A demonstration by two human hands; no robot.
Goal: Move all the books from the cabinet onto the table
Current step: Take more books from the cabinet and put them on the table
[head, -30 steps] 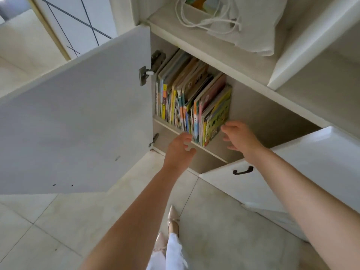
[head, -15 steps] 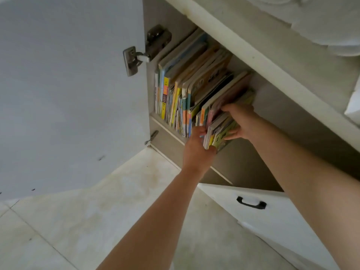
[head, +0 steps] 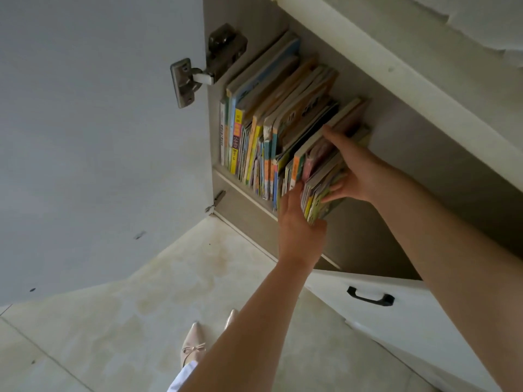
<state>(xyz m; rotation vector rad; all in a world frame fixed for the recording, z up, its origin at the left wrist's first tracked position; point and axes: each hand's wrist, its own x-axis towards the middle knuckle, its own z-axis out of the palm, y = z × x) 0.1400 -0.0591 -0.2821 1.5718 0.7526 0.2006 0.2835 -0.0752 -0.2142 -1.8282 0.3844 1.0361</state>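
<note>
Head view: a bundle of books (head: 317, 182) is being gripped at the right end of the row on the cabinet (head: 410, 154) shelf. The left hand (head: 297, 224) is curled round its spines, the right hand (head: 356, 176) clamped over its top and outer cover. Thin, slick covers are judged liable to fan; both flanks should be squeezed.

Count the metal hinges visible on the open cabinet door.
2: an upper hinge near the door's top beside the books, and a lower hinge at the shelf's bottom corner. Others may be out of frame.
</note>
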